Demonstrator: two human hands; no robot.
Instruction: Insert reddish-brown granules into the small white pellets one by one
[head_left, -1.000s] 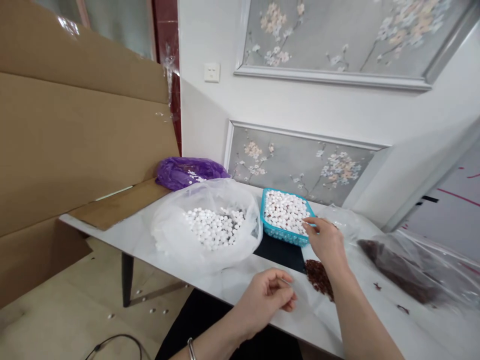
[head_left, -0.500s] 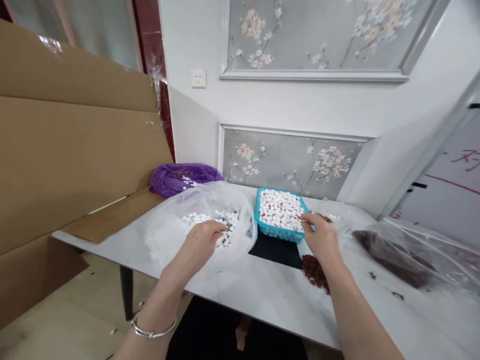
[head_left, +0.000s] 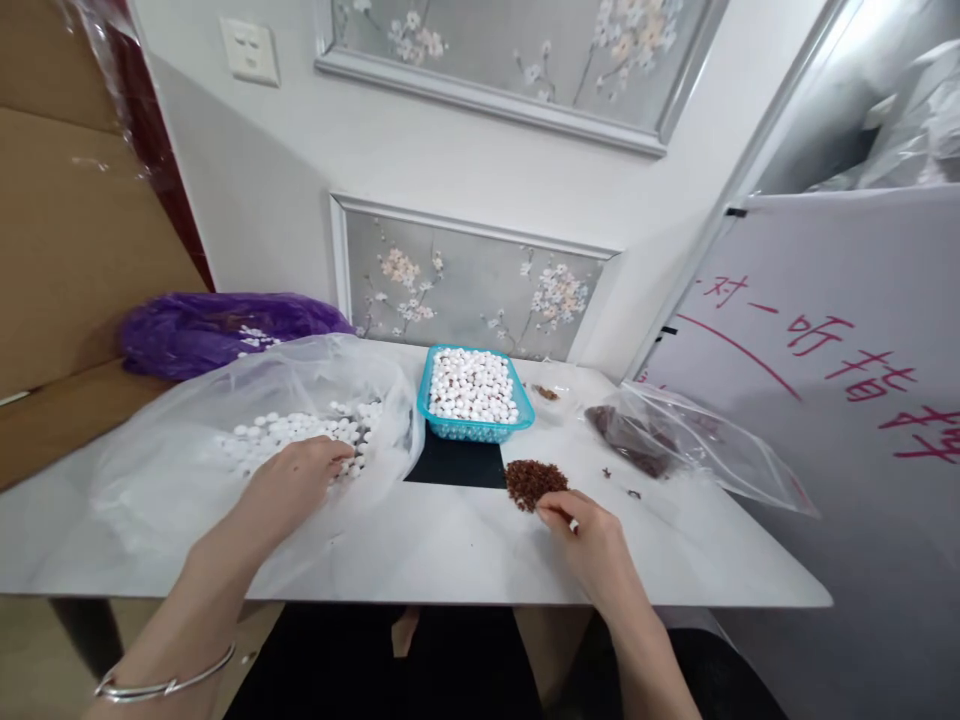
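My left hand (head_left: 296,478) reaches into a clear plastic bag (head_left: 187,450) of small white beads (head_left: 285,432), fingers curled over the beads; what they hold is hidden. My right hand (head_left: 581,532) rests on the white table (head_left: 450,545) just below a small heap of dark red-brown pieces (head_left: 534,481), fingertips pinched, with a tiny white bit showing between them. A blue basket (head_left: 475,395) full of white beads stands behind the heap, beside a black patch (head_left: 457,467).
A purple bag (head_left: 210,328) with some white beads lies at the back left by a cardboard sheet (head_left: 67,240). A clear bag (head_left: 675,445) with dark red-brown material lies at the right. A white board with red writing (head_left: 840,400) leans at the right.
The view swung right and down. My left hand went from the table's near edge into the bead bag. My right hand left the blue basket and came down by the red-brown heap.
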